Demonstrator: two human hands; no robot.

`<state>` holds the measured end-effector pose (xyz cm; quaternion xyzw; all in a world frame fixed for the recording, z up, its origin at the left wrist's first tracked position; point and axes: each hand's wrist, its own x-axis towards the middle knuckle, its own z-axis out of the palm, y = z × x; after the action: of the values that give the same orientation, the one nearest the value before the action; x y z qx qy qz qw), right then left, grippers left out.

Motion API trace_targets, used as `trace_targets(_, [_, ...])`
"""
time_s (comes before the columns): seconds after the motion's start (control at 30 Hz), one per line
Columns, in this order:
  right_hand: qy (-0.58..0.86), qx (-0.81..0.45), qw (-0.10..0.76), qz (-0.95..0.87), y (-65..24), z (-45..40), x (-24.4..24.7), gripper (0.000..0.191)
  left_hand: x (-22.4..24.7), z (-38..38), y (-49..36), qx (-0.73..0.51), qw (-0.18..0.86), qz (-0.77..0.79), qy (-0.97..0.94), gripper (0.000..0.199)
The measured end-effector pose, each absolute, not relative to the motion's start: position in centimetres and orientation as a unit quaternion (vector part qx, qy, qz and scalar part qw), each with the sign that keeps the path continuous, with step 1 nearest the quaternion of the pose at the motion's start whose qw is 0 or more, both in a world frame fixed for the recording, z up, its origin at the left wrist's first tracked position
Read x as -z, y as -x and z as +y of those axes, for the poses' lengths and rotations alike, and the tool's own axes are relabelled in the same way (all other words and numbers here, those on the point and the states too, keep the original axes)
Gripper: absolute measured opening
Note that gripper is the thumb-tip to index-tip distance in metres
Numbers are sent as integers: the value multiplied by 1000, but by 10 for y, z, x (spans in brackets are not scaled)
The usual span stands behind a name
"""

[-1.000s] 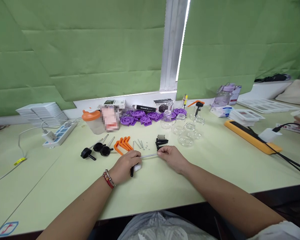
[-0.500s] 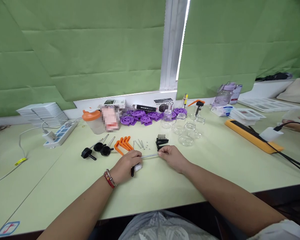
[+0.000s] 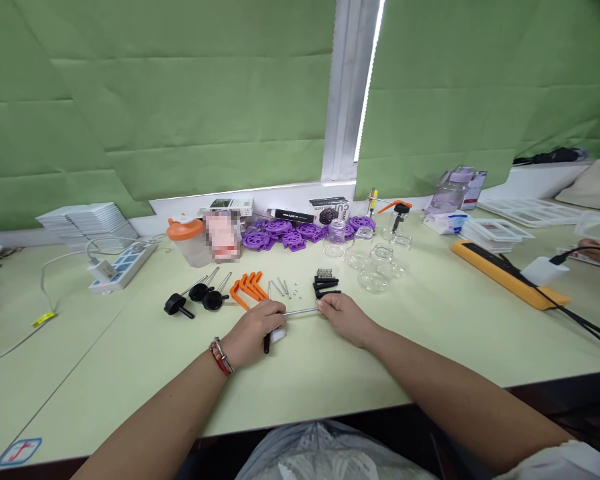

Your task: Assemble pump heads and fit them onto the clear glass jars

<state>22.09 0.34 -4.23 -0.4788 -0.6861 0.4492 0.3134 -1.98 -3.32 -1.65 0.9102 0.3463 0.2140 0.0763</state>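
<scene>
A thin metal rod (image 3: 301, 311) spans the gap between my two hands, low over the table. My left hand (image 3: 257, 331) is closed around its left end; a black stem (image 3: 267, 343) and a white piece (image 3: 277, 335) stick out below those fingers, the rest hidden. My right hand (image 3: 347, 320) pinches the rod's right end between thumb and fingertips. Just beyond my left hand lie bent orange handles (image 3: 250, 288), short metal pins (image 3: 283, 288) and tiny bits. Black clip-like parts (image 3: 325, 285) and springs (image 3: 325, 273) lie beyond my right hand.
Black round parts with metal rods (image 3: 213, 300) lie at left, before an orange-lidded cup (image 3: 185, 232). Purple wheel-shaped parts (image 3: 293, 239) and clear jars (image 3: 373, 280) stand farther back. Power strips (image 3: 125, 265) flank both sides, an orange one (image 3: 500, 272) at right. Another person's hand (image 3: 597, 252) shows there.
Both hands keep their hold on the rod, almost unmoved. The whole view has shifted slightly. The other person's hand at the far right has moved a little.
</scene>
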Motion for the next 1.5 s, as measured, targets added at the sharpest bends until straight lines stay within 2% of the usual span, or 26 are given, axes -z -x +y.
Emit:
trace_targets(0.5, [464, -423, 301, -718, -221, 3, 41, 41, 16, -34, 20, -219, 76, 340, -911, 15])
trace_targets(0.77, [473, -386, 338, -716, -221, 3, 42, 35, 15, -33, 18, -231, 74, 338, -909, 16])
trace_targets(1.0, [476, -363, 320, -734, -221, 3, 39, 39, 16, -34, 19, -227, 77, 341, -909, 16])
trace_targets(1.5, [490, -406, 315, -704, -218, 1, 37, 49, 13, -35, 16, -227, 81, 335, -911, 15])
